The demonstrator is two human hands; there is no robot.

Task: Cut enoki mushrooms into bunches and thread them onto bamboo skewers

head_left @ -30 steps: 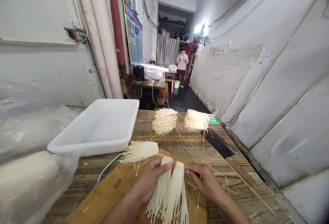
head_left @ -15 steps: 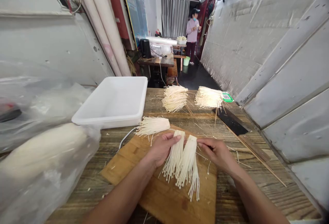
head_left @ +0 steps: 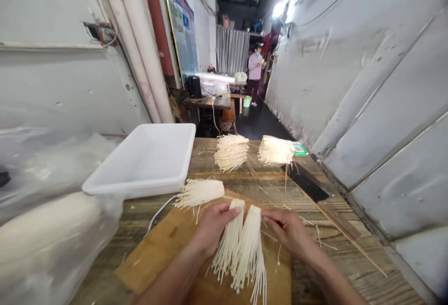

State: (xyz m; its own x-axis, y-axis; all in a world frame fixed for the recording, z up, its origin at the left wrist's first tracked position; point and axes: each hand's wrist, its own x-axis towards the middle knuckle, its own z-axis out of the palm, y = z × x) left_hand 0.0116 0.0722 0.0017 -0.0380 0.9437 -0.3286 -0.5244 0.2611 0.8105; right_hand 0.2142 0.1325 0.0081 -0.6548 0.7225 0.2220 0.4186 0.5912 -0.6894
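Two clumps of enoki mushrooms point(head_left: 241, 246) lie side by side on a wooden cutting board point(head_left: 164, 253), caps toward me. My left hand point(head_left: 212, 225) is closed on the root end of the left clump. My right hand point(head_left: 289, 230) pinches the root end of the right clump. A third bundle of enoki point(head_left: 199, 192) lies at the board's far edge. Two more bundles point(head_left: 231, 152) point(head_left: 276, 150) sit farther back on the wooden table point(head_left: 350, 267).
A white plastic tray point(head_left: 147, 160) stands at the left. Clear plastic bags of mushrooms point(head_left: 45, 235) fill the near left. A cleaver point(head_left: 315, 195) and thin skewers point(head_left: 350, 244) lie at the right by the wall. A person point(head_left: 255, 74) stands far down the passage.
Only my head's view has shifted, tilting down and then back up. Both hands have stayed on the root ends of the two clumps, and the bundles have not moved.
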